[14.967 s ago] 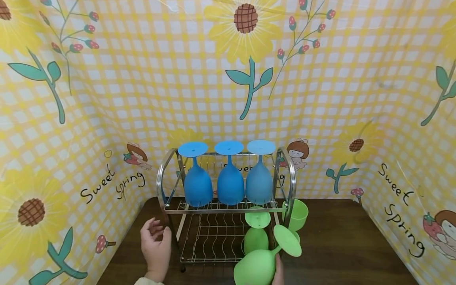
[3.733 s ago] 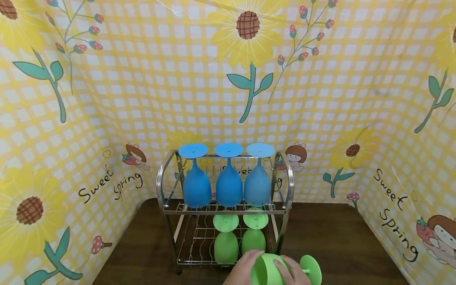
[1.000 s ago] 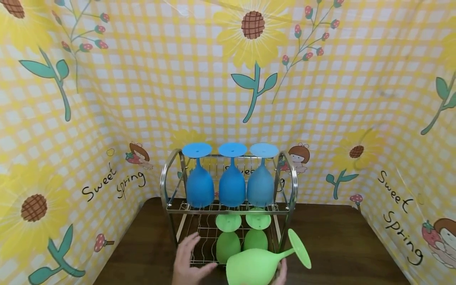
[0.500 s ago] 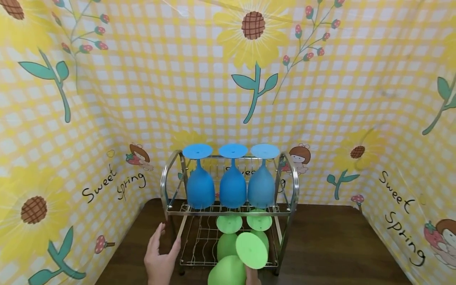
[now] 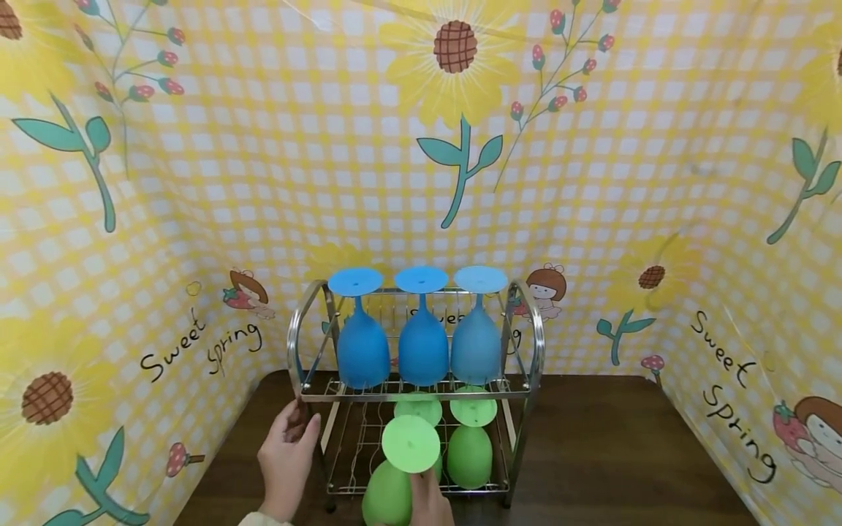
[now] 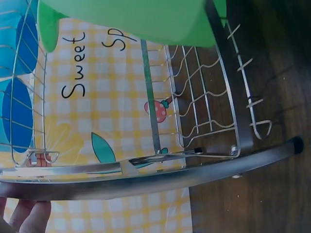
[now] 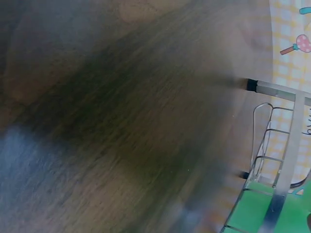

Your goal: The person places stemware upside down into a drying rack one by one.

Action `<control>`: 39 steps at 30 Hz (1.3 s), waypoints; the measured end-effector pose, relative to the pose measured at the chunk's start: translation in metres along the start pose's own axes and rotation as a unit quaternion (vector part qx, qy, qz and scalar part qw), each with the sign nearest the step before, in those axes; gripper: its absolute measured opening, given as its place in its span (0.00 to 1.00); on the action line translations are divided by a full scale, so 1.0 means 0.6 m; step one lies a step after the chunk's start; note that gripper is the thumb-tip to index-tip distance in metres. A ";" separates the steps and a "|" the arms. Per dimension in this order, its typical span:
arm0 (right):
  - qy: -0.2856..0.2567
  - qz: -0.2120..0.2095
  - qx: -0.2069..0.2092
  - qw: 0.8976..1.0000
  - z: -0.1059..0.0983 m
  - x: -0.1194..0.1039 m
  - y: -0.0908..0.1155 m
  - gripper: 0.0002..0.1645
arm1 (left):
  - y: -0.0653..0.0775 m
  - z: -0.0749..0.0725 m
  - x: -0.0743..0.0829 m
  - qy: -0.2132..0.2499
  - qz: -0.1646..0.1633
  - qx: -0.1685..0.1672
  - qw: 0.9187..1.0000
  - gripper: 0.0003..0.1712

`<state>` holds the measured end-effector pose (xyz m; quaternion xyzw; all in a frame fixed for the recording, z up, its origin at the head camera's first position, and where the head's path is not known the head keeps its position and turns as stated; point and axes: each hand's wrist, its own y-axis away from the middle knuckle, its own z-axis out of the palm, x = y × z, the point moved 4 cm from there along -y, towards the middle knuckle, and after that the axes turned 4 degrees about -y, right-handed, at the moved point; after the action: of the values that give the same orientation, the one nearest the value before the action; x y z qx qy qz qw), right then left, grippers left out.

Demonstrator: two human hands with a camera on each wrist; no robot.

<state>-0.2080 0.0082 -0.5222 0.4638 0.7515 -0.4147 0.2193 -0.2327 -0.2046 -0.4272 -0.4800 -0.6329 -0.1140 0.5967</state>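
My right hand (image 5: 430, 500) holds a green plastic goblet (image 5: 387, 497) by its stem, foot up and bowl tilted down, in front of the lower shelf's left half. My left hand (image 5: 286, 460) is at the left post of the metal dish rack (image 5: 421, 397), thumb and fingers around it; its fingers (image 6: 36, 216) show against the frame in the left wrist view. On the lower shelf another green goblet (image 5: 470, 456) stands upside down at right, and a second one (image 5: 419, 406) is mostly hidden behind the held goblet.
Three upside-down goblets line the upper shelf: a blue one (image 5: 364, 351), another blue one (image 5: 423, 351) and a paler blue one (image 5: 476, 351). The rack stands on a dark wooden table (image 5: 605, 446) before a yellow checked cloth (image 5: 579, 183). Much of the right wrist view is blurred.
A second green goblet has joined the first on the lower shelf. Lately my right hand has swung another goblet left, foot up, while my left hand left it and moved to the rack's post.
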 end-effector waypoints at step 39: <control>0.054 0.075 -0.018 0.996 0.077 -0.021 -0.104 0.61 | -0.014 -0.007 0.006 -0.113 0.090 -0.038 0.989 0.24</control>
<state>-0.2594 -0.0505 -0.5127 0.5369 0.7325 -0.3578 0.2172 -0.2357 -0.2100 -0.4196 -0.5670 -0.6461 -0.0289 0.5102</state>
